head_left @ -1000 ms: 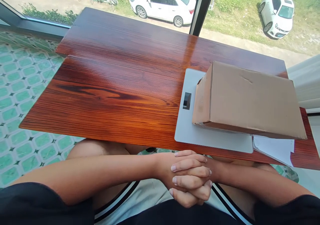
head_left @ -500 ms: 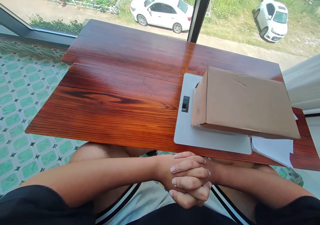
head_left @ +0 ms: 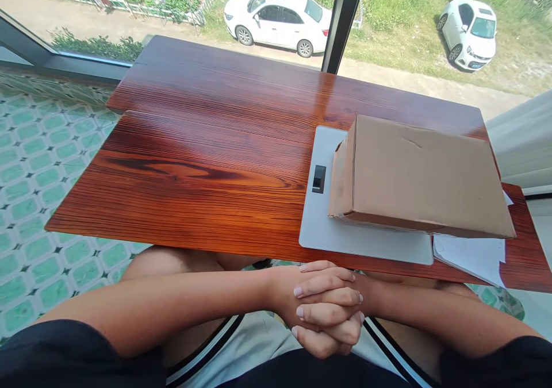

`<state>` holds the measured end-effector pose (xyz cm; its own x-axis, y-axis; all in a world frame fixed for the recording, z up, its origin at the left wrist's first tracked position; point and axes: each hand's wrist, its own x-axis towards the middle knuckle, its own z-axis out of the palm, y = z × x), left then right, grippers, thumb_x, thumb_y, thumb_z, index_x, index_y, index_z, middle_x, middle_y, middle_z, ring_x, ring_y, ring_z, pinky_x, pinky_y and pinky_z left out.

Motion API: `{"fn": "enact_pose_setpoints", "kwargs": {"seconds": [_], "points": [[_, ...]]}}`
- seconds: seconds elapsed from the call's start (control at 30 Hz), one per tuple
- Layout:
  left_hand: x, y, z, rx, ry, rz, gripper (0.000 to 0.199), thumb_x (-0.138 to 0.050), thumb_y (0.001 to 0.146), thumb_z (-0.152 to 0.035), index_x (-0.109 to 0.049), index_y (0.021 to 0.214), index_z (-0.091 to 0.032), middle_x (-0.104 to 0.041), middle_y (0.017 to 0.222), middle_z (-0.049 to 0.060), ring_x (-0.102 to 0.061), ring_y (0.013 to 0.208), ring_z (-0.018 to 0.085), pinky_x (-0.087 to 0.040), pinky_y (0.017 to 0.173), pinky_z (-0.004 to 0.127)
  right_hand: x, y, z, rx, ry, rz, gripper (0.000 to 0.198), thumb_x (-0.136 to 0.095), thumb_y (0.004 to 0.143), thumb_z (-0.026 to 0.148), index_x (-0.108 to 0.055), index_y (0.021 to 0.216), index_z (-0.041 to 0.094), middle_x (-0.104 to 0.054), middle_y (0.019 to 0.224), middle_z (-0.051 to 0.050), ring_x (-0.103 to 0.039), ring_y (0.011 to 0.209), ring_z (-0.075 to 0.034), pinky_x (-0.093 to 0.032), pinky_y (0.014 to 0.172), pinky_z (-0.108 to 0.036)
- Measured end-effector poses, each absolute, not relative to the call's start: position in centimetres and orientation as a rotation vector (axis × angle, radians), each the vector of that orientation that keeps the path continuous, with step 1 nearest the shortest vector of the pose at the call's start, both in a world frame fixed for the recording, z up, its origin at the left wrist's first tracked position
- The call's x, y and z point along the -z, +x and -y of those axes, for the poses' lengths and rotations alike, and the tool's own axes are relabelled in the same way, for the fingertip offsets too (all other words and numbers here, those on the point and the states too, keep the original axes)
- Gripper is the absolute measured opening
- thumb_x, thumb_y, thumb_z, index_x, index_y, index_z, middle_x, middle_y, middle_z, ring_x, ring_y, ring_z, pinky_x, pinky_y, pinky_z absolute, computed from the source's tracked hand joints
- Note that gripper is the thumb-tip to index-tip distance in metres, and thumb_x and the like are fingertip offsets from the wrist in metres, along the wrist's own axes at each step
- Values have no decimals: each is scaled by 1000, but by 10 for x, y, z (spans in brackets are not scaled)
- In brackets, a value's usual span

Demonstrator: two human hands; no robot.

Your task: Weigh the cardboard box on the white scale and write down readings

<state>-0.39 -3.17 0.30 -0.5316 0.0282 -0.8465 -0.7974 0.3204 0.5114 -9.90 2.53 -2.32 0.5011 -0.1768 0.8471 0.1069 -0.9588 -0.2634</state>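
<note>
My left hand (head_left: 288,299) and my right hand (head_left: 324,314) are clasped together over my lap, their fingers interlaced. No object shows between them, though the palms are hidden. Just beyond, past the near edge of the dark red wooden table (head_left: 194,204), a closed brown cardboard box (head_left: 425,175) rests on a flat white scale (head_left: 317,227). The scale's small dark display (head_left: 319,179) is uncovered on the left side of the box. Both hands are apart from the box and the scale.
White paper sheets (head_left: 474,256) lie partly under the box at the table's right. A pale curtain (head_left: 524,141) hangs beside that end. Behind the table is a window with a dark frame post (head_left: 344,26); two white cars stand outside. Green-patterned tiles (head_left: 38,204) cover the floor.
The view has shifted very slightly. My hands stay clasped, and the box and scale keep their places.
</note>
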Motion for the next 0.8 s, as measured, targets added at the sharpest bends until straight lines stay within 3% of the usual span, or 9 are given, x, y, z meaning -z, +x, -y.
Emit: {"fn": "enact_pose_setpoints", "kwargs": {"seconds": [0.1, 0.27, 0.47, 0.63, 0.8], "points": [[-5, -15, 37, -1251, -704, -1734, 58, -86, 66, -61, -48, 42, -23, 8, 59, -10, 1, 46, 8, -3, 31, 18, 19, -98, -27, 1477, -2480, -65, 42, -82, 74, 28, -69, 114, 34, -61, 97, -11, -72, 86, -34, -65, 69, -50], [-8, -34, 40, -1274, -748, -1738, 39, -94, 59, -42, -60, 50, -25, -4, 50, -10, 0, 43, 5, -1, 31, 19, 13, -97, -31, 1495, -2471, -86, 37, -81, 74, 27, -69, 109, 33, -61, 97, -11, -73, 86, -33, -65, 68, -48], [-13, -48, 43, -1029, -818, -1693, 42, -95, 55, -48, -61, 51, -25, -4, 49, -11, 4, 45, 3, 5, 33, 17, 9, -100, -41, 1486, -2434, -200, 29, -79, 76, 28, -72, 103, 32, -63, 97, -11, -73, 87, -34, -64, 73, -48], [-15, -46, 51, -1057, -833, -1575, 29, -92, 62, -47, -69, 59, -30, -13, 44, -9, -11, 38, 7, -6, 29, 18, 10, -102, -41, 1430, -2430, -237, 23, -76, 80, 30, -72, 102, 33, -62, 99, -11, -73, 92, -34, -63, 78, -50], [-17, -34, 58, -1232, -854, -1797, 24, -95, 56, -37, -74, 67, -32, -29, 46, -6, -20, 39, 8, -14, 30, 20, 11, -102, -35, 1412, -2458, -158, 19, -72, 82, 33, -71, 101, 31, -59, 98, -12, -73, 91, -35, -64, 70, -46]]}}
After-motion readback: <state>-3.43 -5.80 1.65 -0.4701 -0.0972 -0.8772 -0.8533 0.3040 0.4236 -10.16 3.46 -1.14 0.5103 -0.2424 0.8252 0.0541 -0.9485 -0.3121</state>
